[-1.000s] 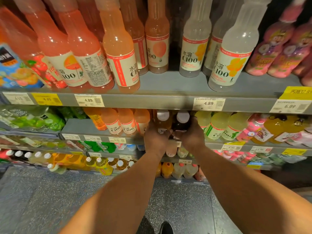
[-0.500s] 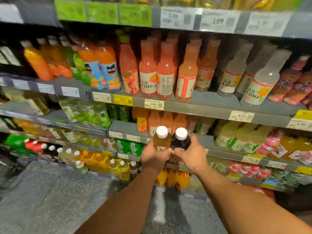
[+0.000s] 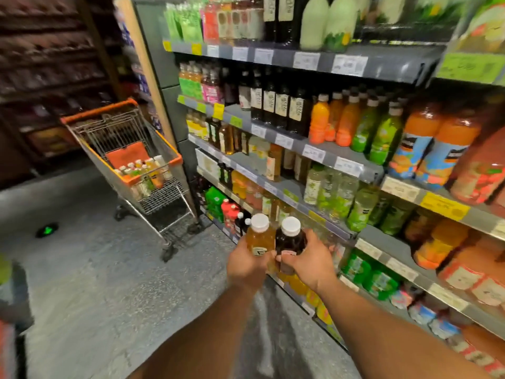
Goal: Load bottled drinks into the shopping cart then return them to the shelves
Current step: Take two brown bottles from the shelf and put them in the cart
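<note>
The left hand (image 3: 247, 265) has its fingers curled round the amber bottle (image 3: 259, 236), and the right hand (image 3: 310, 262) wraps the dark bottle (image 3: 289, 240) the same way, thumb across a pale label. Both bottles are smooth, clear plastic with rounded shoulders and ribbed white screw caps; one shows honey-coloured drink, the other almost black. They stand upright, long axes near vertical, caps up and tipped slightly away from the person, sides touching, held out in front of the chest over the speckled grey floor (image 3: 109, 269). Just to their right run the grey metal shelves (image 3: 341, 154), tiered and edged with paper price tags, packed with orange, green and dark bottles standing upright. Well off to the left stands the shopping cart (image 3: 128, 160), a silver wire basket with orange plastic trim, several capped bottles lying inside it at its near end.
</note>
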A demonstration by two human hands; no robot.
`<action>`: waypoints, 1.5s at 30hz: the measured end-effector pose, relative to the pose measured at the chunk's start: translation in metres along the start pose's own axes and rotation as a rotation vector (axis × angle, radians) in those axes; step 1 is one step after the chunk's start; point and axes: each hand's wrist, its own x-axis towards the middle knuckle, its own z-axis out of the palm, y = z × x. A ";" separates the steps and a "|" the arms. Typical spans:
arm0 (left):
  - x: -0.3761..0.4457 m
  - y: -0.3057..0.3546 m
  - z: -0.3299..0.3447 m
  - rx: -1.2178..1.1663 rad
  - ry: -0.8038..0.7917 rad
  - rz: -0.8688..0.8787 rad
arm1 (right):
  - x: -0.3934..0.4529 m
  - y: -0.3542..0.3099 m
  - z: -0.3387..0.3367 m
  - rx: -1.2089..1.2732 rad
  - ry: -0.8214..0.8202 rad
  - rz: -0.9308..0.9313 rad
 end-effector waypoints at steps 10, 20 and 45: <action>0.154 -0.076 -0.133 0.058 0.389 -0.269 | 0.135 -0.138 0.181 0.093 -0.219 -0.319; 0.330 -0.105 -0.220 0.022 0.596 -0.363 | 0.303 -0.270 0.297 -0.036 -0.501 -0.354; 0.860 -0.262 -0.354 0.034 0.474 -0.510 | 0.728 -0.442 0.630 -0.057 -0.511 -0.276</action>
